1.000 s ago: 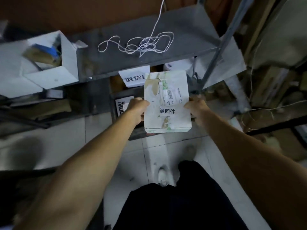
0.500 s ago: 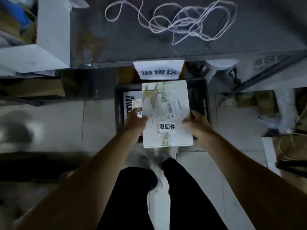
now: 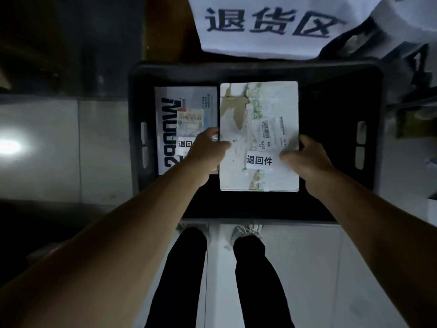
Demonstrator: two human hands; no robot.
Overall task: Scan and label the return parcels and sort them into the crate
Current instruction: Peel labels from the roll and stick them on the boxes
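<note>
Holding white parcel (image 3: 259,136) over black crate (image 3: 255,69) | my left hand (image 3: 207,153) and right hand (image 3: 305,159) fingers curled, gripping its sides | second parcel (image 3: 185,114) inside, left.

A white parcel (image 3: 259,136) with torn tape, a barcode sticker and a 退回件 label (image 3: 259,160) is held flat inside a black crate (image 3: 335,74) on the tiled floor (image 3: 331,268). The left hand (image 3: 208,150) grips its left edge, the right hand (image 3: 305,155) its right edge. Just beside it on the left lies a second labelled parcel (image 3: 185,107). A white 退货区 sign (image 3: 260,27) hangs above the crate.
</note>
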